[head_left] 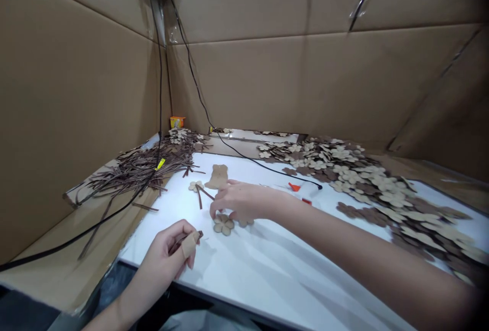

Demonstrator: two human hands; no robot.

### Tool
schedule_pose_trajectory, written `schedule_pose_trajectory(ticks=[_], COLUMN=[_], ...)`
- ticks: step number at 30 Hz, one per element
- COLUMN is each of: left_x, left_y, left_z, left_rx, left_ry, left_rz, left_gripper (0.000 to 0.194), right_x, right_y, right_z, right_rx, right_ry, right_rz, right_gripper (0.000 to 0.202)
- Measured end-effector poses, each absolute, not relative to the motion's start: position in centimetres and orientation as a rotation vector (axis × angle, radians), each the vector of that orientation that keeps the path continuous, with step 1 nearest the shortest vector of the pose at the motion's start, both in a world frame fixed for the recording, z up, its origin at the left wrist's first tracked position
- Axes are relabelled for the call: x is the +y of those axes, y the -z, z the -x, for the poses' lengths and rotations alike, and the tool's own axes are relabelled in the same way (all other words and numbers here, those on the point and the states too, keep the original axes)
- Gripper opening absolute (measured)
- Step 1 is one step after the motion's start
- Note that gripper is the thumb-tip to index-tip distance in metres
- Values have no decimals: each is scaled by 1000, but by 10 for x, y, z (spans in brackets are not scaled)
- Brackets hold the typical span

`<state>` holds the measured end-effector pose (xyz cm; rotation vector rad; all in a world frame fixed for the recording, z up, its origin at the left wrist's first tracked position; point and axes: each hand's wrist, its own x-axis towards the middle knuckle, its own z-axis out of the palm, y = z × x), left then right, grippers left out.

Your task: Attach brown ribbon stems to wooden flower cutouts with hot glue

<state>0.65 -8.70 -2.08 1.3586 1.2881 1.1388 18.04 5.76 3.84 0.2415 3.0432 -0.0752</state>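
Note:
My left hand (176, 250) is closed near the table's front edge around a dark brown piece (200, 234) like a folded strip; most of it is hidden in the fingers. A tan band wraps its thumb. My right hand (239, 201) reaches across the white table top, fingers bent down and apart, fingertips just above a beige flower shape (223, 224). Another beige flower (246, 222) lies partly under that hand. Beyond it is a tan bear-shaped piece (217, 176). Left of the fingers, brown strips (199, 197) lie against a small pale flower (195, 186).
A heap of thin brown strips (153, 163) lies at the left, and many beige and brown flower pieces (355, 178) spread at the right. A black cable (244, 155) crosses the table. Small orange-red items (294, 187) lie mid-table. Cardboard walls (267, 81) surround the table.

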Motion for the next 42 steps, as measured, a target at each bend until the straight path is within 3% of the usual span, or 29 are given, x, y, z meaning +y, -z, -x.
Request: schedule_pose_trajectory(ticks=[7,13,16,19,24,30,33,37,42], left_x=[-86,-88,-89,-88,-87,-86,-83,-81,-81], left_y=[27,24,22,22,23,18,14,10,10], left_z=[-6,-5,-4,-3,-6,-16,-22,-31,-37], left_rx=[1289,1315,1322,1308,1336,1349,1326,1312,1340], left_ry=[-1175,-1214,-1227,-1225,-1252,-1204,-1175,-1139,-1104], left_rz=[-1378,-1369,-1350,-1338,-1313,-1352,-1377,-1415,-1440], left_gripper=[31,27,27,25,16,24,24,25,24], right_x=[39,7,6,11,13,8,1,-13,-17], right_y=[-46,-60,-56,-46,-29,-32,-40,-39,-21], right_z=[-176,-186,-196,-201,-198,-200,-202,-200,-196], right_rx=[3019,2933,3054,3107,3101,3154,3218,3066,2843], right_ry=[-73,-65,-89,-71,-36,-31,254,1077,1543], right_rz=[-351,-449,-461,-436,-439,-593,-872,-1121,-1258], right_gripper=[17,35,18,25,12,28,24,24,22])
